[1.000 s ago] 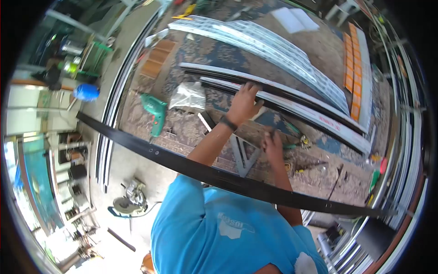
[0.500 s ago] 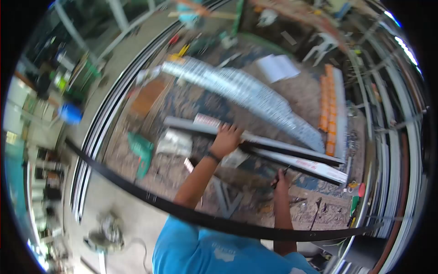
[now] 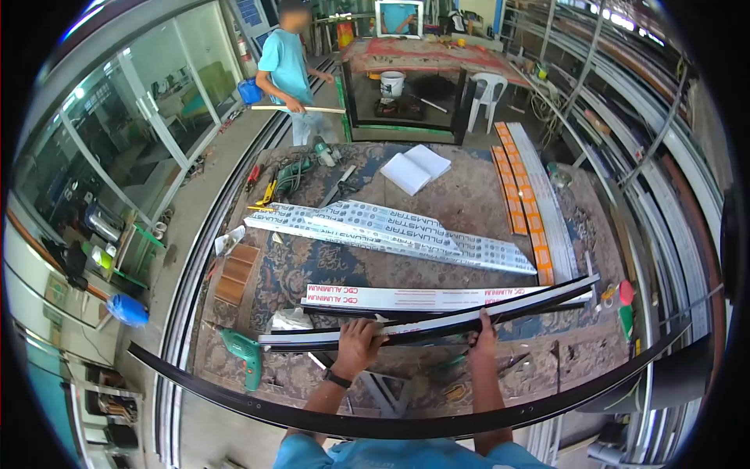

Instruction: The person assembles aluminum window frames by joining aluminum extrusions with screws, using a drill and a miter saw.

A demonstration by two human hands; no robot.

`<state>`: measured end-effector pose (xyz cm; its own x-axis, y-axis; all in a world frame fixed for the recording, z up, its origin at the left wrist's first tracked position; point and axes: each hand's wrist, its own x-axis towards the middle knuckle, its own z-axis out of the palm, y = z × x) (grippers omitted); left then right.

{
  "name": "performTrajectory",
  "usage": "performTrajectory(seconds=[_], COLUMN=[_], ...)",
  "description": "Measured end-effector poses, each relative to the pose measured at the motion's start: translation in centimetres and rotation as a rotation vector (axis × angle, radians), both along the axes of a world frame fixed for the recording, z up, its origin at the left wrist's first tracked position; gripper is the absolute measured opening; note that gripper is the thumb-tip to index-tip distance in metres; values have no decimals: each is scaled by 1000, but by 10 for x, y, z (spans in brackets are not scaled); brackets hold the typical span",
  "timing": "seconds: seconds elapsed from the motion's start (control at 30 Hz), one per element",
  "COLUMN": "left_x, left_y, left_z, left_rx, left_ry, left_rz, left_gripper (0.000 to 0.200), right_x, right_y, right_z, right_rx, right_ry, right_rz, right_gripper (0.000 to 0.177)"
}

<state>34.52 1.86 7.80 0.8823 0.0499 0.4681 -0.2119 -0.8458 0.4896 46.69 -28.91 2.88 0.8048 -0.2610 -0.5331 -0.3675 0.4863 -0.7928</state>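
My left hand [image 3: 359, 344] is closed round the left part of a long black-and-white aluminum profile [image 3: 422, 327]. Farther right, my right hand [image 3: 483, 334] grips the same profile from the near side, thumb up on it. A small dark object shows by its curled fingers. The profile slants up to the right, its right end overlapping a second profile [image 3: 422, 298] marked "CDC ALUMINUM" just behind. A green power drill [image 3: 244, 356] lies left of my left hand. Below the hands is a metal square-like bracket [image 3: 387, 393]. A long black bar [image 3: 375, 426] crosses in front of my forearms.
The worktable [image 3: 461, 207] has a worn patterned cover. On it lie film-wrapped profiles [image 3: 391, 234], orange-labelled strips [image 3: 519, 199], an open notebook [image 3: 416, 168] and tools. A person [image 3: 285, 66] stands beyond, holding a thin strip [image 3: 301, 109]. Racked profiles [image 3: 633, 164] line the right.
The view has tilted up and sharpened. The held profile has swung, its left end now nearer me, apart from the CDC-marked one. My right hand has come up to the profile.
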Motion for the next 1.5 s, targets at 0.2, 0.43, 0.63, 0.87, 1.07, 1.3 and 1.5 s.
performTrajectory(seconds=[0.2,0.43,0.63,0.87,1.07,1.3,1.5], left_x=[41,55,16,-15,-87,-227,-356], left_y=[-3,-23,-8,23,-19,-43,-71], left_z=[4,17,39,59,84,49,37], left_rx=[-16,-153,-43,16,-26,-49,-77], left_ry=[-12,-195,-25,473,754,538,744], left_rz=[75,-168,68,-38,17,250,474], left_gripper=[29,46,65,63,63,54,55], right_x=[3,14,-10,-30,-44,-31,-112], right_y=[-3,-3,-15,-39,-66,-106,-76], right_z=[29,29,38,56,51,25,35], right_rx=[-13,35,46,122,184,-80,-284], right_ry=[-4,-18,-76,-132,-50,-127,-80], right_rz=[-106,-194,-117,28,106,72,395], right_gripper=[39,35,56,33,37,43,55])
